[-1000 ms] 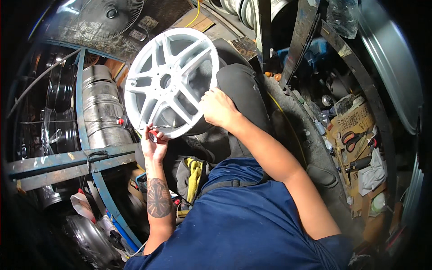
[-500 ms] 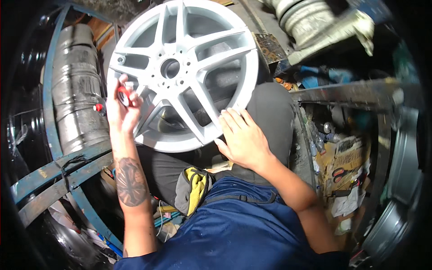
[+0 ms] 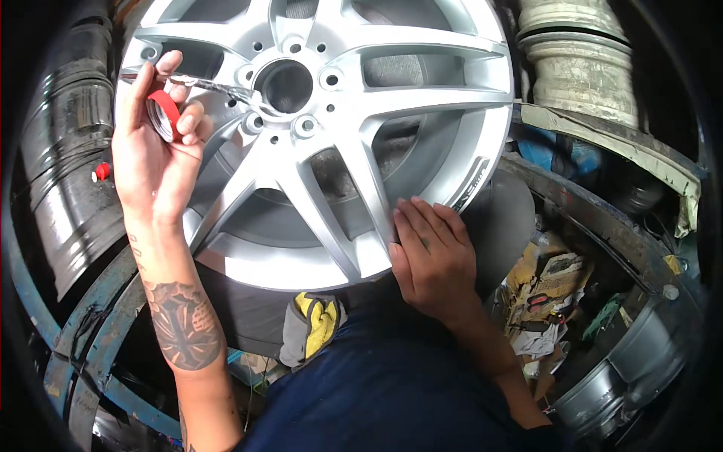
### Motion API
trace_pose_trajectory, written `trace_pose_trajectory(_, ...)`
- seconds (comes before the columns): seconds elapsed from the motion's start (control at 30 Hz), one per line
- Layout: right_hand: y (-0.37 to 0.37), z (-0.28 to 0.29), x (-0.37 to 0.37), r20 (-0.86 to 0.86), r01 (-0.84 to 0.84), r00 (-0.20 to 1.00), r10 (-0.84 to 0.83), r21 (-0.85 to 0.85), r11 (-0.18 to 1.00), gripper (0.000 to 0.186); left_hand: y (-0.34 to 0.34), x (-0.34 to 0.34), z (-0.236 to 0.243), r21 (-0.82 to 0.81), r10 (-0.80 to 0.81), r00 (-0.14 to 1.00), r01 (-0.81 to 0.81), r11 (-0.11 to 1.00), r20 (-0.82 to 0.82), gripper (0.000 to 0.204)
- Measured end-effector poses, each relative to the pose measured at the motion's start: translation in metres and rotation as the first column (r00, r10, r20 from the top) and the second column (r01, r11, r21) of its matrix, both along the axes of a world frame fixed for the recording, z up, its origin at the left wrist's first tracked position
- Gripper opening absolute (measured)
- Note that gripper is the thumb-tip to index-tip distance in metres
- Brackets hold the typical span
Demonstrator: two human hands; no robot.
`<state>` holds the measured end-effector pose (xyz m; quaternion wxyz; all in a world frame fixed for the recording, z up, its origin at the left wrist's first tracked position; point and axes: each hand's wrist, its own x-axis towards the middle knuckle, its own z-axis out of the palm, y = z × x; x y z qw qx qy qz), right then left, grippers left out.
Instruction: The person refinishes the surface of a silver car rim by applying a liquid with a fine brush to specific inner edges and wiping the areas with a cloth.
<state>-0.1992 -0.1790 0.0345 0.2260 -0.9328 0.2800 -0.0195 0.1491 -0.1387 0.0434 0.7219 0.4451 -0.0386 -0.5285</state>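
Observation:
A silver-grey alloy wheel (image 3: 316, 154) with paired spokes lies face up across my lap. My left hand (image 3: 158, 162), palm turned up, is closed round a red cap (image 3: 167, 113) with a pale inside. Between its fingers runs a slim tool that looks like a paintbrush (image 3: 215, 87). Its far end is at the edge of the centre bore; whether it touches is hard to tell. My right hand (image 3: 433, 252) lies flat on the wheel's near right rim, fingers stretched and thumb apart, gripping nothing.
Stacked metal rims (image 3: 68, 151) stand at the left behind a blue metal frame (image 3: 98, 331). A grey and yellow cloth (image 3: 316, 328) lies at my lap. Pale rims (image 3: 580, 68) are at the far right, above a shelf with cardboard (image 3: 550, 279) and scissors.
The wheel looks larger and closer. My left hand has turned palm up, and the slim tool now shows, reaching to the wheel's centre. The right hand stays on the rim.

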Motion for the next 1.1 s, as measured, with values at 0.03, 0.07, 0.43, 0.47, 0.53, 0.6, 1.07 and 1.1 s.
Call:
trace_pose_trajectory(0.03,-0.002,0.0,0.001,-0.004,-0.001,1.0,0.0,-0.013,1.0,0.038,0.0,0.003,-0.001,-0.023,-0.023,1.0,0.023,0.999,-0.01,0.033)
trace_pose_trajectory(0.07,-0.003,-0.001,0.001,-0.014,-0.005,1.0,0.005,-0.015,1.0,0.038,0.001,0.004,-0.001,-0.026,-0.014,1.0,0.013,1.0,-0.012,0.033)
trace_pose_trajectory(0.43,-0.005,-0.008,0.01,0.113,0.042,0.993,-0.045,0.03,0.999,0.03,-0.004,0.009,-0.01,-0.015,0.024,0.996,-0.023,1.0,0.085,0.033)
trace_pose_trajectory(0.47,-0.005,-0.006,0.011,0.093,0.068,0.993,-0.075,0.077,0.995,0.031,-0.006,0.009,-0.01,0.012,0.041,0.996,-0.042,0.999,0.077,0.034)
trace_pose_trajectory(0.53,-0.004,-0.003,0.012,0.075,0.084,0.993,-0.092,0.099,0.992,0.032,-0.008,0.007,-0.008,0.019,0.056,0.996,-0.057,0.998,0.071,0.034)
trace_pose_trajectory(0.6,-0.003,-0.003,0.014,0.032,0.12,0.991,-0.126,0.159,0.98,0.035,-0.004,0.005,-0.005,0.004,0.062,0.995,-0.062,0.998,0.078,0.033)
trace_pose_trajectory(1.07,0.0,-0.008,0.017,-0.019,0.182,0.983,-0.182,0.213,0.96,0.036,0.002,0.022,-0.012,-0.137,-0.016,0.998,0.025,0.99,0.068,0.032)
trace_pose_trajectory(1.1,0.0,-0.008,0.017,-0.021,0.176,0.984,-0.175,0.212,0.961,0.036,0.002,0.021,-0.01,-0.118,-0.002,0.996,0.012,0.993,0.084,0.032)
